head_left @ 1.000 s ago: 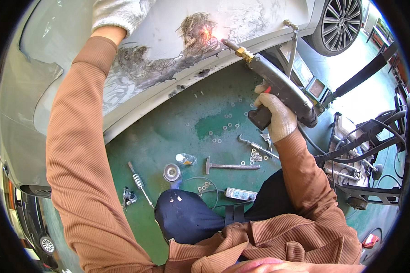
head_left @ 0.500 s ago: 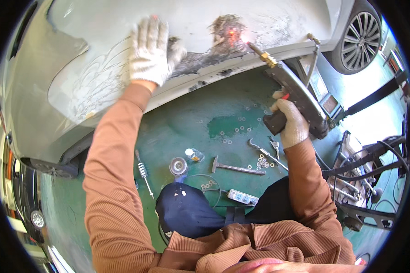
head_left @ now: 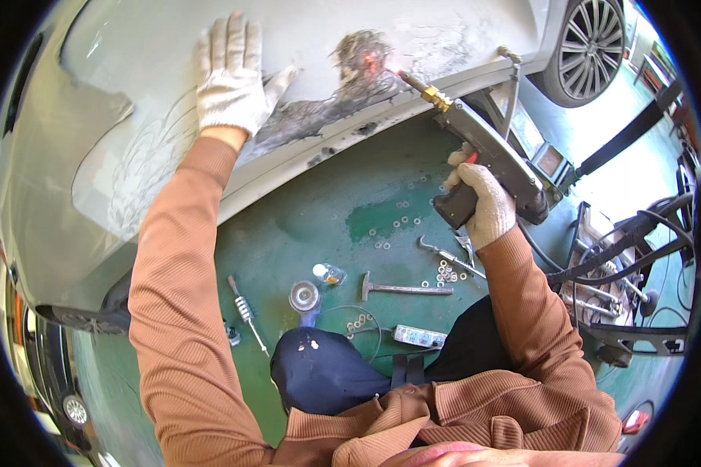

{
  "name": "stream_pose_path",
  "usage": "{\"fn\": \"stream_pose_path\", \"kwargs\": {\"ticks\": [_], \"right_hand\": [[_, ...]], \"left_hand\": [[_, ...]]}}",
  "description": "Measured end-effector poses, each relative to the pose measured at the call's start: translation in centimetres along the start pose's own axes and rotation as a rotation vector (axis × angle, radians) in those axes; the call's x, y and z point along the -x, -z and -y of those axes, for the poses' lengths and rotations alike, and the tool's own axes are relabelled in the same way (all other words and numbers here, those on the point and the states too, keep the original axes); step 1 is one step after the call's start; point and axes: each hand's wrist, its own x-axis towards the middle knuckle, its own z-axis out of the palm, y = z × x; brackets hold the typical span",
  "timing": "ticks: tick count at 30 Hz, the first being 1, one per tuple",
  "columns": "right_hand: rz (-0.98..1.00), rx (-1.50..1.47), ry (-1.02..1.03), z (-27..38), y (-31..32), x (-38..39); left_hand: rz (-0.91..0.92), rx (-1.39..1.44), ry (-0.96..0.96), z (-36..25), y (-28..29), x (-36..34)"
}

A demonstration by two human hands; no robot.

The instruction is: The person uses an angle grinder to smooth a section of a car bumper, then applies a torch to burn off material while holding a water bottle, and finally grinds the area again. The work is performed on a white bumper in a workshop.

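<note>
Along the top stretches a silver-grey car side panel [head_left: 304,47], with scuffed, sanded patches and bare dark metal near its lower edge. My left hand [head_left: 230,86], in a white knit glove, lies flat on this panel with the fingers spread. My right hand [head_left: 491,198], gloved too, is wrapped round the grip of a dark spot welding gun [head_left: 494,144] with a brass collar. The gun's thin tip points left at the bare metal; whether it touches cannot be made out. A red glow [head_left: 372,64] shows on the blackened patch just beyond it.
On the green floor lie a hammer [head_left: 405,289], a slide hammer [head_left: 245,311], an angle grinder [head_left: 304,297], a small bottle [head_left: 329,273], several washers [head_left: 448,272] and a power strip [head_left: 418,336]. A metal stand with cables [head_left: 607,288] is at right, below a car wheel [head_left: 592,50].
The whole scene has shifted slightly in view. My left hand has slid a little left on the panel, its thumb now spread away. The gun stays by the blackened patch, the glow still there.
</note>
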Motion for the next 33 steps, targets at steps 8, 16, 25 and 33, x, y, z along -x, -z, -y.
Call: {"fn": "stream_pose_path", "kwargs": {"ticks": [8,16,25,33], "right_hand": [[-0.146,-0.323,-0.045,1.2,1.8,-1.3],[-0.146,-0.448,-0.094,2.3,4.0,-1.6],[-0.129,-0.443,-0.137,3.1,4.8,-0.3],[-0.084,-0.428,-0.163,2.9,2.7,0.9]], "left_hand": [[0.301,-0.344,0.028,-12.7,0.0,-10.5],[0.505,-0.046,-0.287,-17.5,-3.1,0.4],[0.474,0.215,-0.307,-14.3,0.0,5.2],[0.337,0.102,-0.294,-11.8,2.1,0.2]]}}
